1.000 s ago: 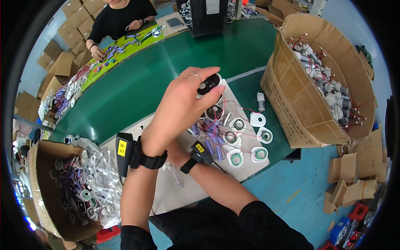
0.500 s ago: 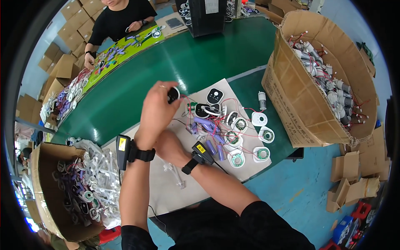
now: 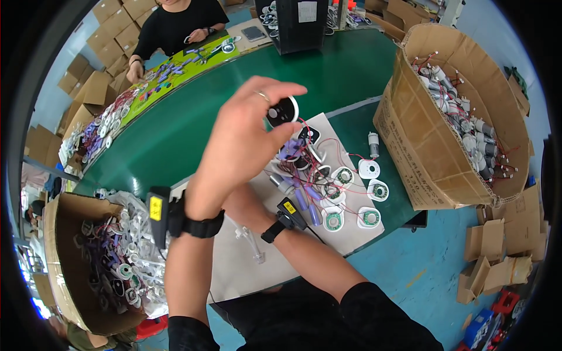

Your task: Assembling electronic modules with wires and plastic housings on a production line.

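Observation:
My left hand (image 3: 249,131) is raised over the far part of the beige work mat (image 3: 228,275). Between its thumb and fingers it holds a black-and-white oval cover (image 3: 282,112), with a red wire hanging beside it. Crossing under the left wrist, my right hand (image 3: 244,206) is low over the mat, its fingers hidden by the left arm. Close to it on the mat are a silver motor (image 3: 282,183), purple cylindrical cells (image 3: 301,199) and a translucent plastic tube piece (image 3: 252,244). White covers with green ring circuit boards (image 3: 333,219) and red wires spread to the right.
A tall carton (image 3: 404,140) of wired motors stands at right; another carton (image 3: 64,269) of white and purple parts is at left. Past the green table (image 3: 193,123), a person (image 3: 178,29) sits at a yellow-green mat. A single motor (image 3: 373,145) stands near the right carton.
My left hand has moved right and up with the black-and-white cover, its index finger now stretched out. The wired parts beneath have shifted, and a silver motor now shows beside the right hand.

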Motion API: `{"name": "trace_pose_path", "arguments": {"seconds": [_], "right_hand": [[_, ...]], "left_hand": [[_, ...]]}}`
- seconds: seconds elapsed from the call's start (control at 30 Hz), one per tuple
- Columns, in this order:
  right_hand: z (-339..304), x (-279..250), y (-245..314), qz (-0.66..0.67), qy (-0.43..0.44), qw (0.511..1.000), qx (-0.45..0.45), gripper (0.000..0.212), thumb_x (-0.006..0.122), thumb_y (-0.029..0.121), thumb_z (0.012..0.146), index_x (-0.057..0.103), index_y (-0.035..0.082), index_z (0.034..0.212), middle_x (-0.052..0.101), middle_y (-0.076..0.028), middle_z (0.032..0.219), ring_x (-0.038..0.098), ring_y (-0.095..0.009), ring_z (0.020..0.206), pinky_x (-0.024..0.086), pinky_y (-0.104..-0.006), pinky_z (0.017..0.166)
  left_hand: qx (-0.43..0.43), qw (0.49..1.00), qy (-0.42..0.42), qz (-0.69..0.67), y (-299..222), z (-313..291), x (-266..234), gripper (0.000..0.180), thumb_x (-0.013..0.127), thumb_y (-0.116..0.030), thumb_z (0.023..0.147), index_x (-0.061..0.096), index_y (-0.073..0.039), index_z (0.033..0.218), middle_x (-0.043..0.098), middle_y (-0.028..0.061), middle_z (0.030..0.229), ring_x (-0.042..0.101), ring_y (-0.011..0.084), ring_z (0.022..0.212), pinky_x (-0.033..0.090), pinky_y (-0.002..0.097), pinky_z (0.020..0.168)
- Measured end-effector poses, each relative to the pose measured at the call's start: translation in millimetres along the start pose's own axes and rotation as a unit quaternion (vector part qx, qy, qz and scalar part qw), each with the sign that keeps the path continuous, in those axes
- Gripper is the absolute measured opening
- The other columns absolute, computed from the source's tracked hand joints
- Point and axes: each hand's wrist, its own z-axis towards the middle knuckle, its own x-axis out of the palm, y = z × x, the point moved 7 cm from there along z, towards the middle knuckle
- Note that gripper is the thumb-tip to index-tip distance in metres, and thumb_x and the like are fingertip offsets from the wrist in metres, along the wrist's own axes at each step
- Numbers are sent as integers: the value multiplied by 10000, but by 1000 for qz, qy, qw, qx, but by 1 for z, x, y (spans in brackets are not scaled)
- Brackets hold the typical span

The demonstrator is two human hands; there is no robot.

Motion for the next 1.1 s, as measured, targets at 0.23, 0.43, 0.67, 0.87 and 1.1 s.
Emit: {"name": "trace_pose_path", "arguments": {"seconds": [0.23, 0.43, 0.67, 0.87, 1.1], "right_hand": [[-2, -5, -10, -40, 126, 989, 59, 261, 568, 157, 964, 555, 3, 1175, 627, -139, 1166, 581, -252, 1128, 448, -384, 950], [0, -13, 14, -68, 29, 997, -18, 155, 588, 127, 914, 591, -6, 994, 655, -182, 912, 635, -347, 918, 484, -423, 783], [2, -17, 25, -90, 44, 994, 46, 149, 528, 114, 949, 629, 8, 978, 674, -238, 821, 651, -437, 800, 502, -546, 683], [3, -5, -2, -77, 59, 995, 15, 155, 542, 128, 936, 628, 0, 950, 661, -250, 814, 645, -452, 784, 503, -542, 672], [-2, -16, 18, -109, -70, 990, -55, 149, 554, 106, 913, 618, -20, 960, 655, -263, 846, 645, -464, 822, 495, -547, 682]], "left_hand": [[-43, 995, 72, 58, 59, -27, 37, 441, 741, 34, 769, 691, -103, 1185, 638, 114, 1091, 643, 297, 946, 535, 363, 808], [-41, 968, 9, 249, 89, -35, 31, 368, 699, -2, 770, 693, -68, 1132, 622, 163, 1051, 637, 362, 967, 536, 427, 849], [-9, 977, -200, 72, 25, -2, -22, 342, 770, -5, 785, 665, -85, 1100, 609, 85, 1015, 633, 210, 867, 523, 313, 718], [-50, 999, 6, 21, 46, -20, 16, 345, 715, 40, 771, 656, -79, 1090, 598, 75, 1048, 598, 215, 916, 492, 319, 772], [-122, 983, 127, -51, 88, -46, 36, 266, 506, 82, 738, 640, -23, 942, 649, 89, 996, 587, 214, 910, 460, 322, 750]]}}
